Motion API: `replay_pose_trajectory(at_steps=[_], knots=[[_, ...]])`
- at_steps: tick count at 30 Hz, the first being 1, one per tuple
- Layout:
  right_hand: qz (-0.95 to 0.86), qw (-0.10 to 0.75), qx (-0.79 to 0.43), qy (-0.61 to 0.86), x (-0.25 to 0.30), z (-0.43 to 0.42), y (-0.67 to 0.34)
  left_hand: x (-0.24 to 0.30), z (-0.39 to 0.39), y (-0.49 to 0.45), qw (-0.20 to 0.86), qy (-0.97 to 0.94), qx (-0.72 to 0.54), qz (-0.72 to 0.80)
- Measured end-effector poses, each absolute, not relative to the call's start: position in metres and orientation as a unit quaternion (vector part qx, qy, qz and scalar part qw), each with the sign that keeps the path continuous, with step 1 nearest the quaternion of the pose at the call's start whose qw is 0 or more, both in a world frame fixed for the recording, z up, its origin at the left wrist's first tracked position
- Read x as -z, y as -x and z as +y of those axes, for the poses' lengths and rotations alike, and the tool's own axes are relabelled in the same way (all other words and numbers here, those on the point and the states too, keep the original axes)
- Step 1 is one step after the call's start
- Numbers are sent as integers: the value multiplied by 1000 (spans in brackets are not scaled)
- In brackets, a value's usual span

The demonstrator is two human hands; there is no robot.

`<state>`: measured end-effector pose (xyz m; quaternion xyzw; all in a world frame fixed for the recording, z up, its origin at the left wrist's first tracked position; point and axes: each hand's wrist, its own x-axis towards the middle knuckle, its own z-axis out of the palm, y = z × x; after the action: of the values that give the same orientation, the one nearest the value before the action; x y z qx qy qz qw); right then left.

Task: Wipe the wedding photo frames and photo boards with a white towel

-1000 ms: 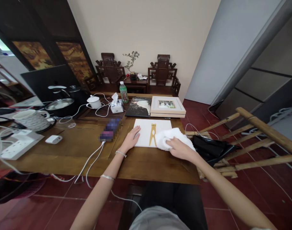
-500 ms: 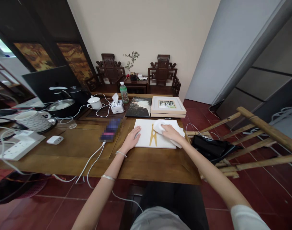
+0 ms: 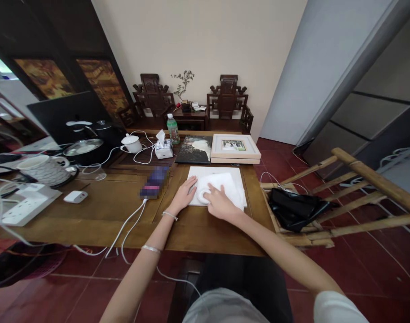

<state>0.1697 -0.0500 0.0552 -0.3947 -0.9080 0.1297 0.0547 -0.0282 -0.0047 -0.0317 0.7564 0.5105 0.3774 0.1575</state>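
Observation:
A flat white board (image 3: 195, 171), like the back of a picture frame, lies on the wooden table in front of me. My left hand (image 3: 184, 193) rests on its left edge, fingers stretched out and holding nothing. Bunched under the fingers of my right hand (image 3: 220, 204) is a white cloth (image 3: 229, 183), pressed onto the middle of the board. The cloth spreads over much of the board's centre and right side and hides the yellow stand leg there.
Behind the board lie a white-framed picture (image 3: 236, 149) and a dark picture (image 3: 193, 150). A charging phone (image 3: 155, 181), a tissue box (image 3: 163, 149), a green bottle (image 3: 173, 129), a lidded cup (image 3: 131, 143) and a power strip (image 3: 26, 204) are leftward. A bamboo chair (image 3: 359, 179) holds a black bag (image 3: 297, 208).
My right hand has moved the cloth leftward across the board, covering the yellow stand leg that showed before. My left hand has stayed on the board's left edge.

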Motion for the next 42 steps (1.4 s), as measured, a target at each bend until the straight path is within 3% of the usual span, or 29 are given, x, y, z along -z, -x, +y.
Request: replay_pose_trajectory(at_steps=[7,22,29,35,42], knots=[[-922,36,-144,357,-61,-86,-180,32,-4,29,164,-753,-379,512],[-872,83,-85,476,-54,27,-155,31,-5,30,164,-758,-371,510],[-908,62,-79,408,-54,-25,-164,32,-5,29,162,-757,-374,510],[-916,5,-149,372,-73,-79,-174,34,-3,29,160,-757,-375,510],[-903,18,-131,409,-73,-47,-171,32,-4,30,159,-760,-372,510]])
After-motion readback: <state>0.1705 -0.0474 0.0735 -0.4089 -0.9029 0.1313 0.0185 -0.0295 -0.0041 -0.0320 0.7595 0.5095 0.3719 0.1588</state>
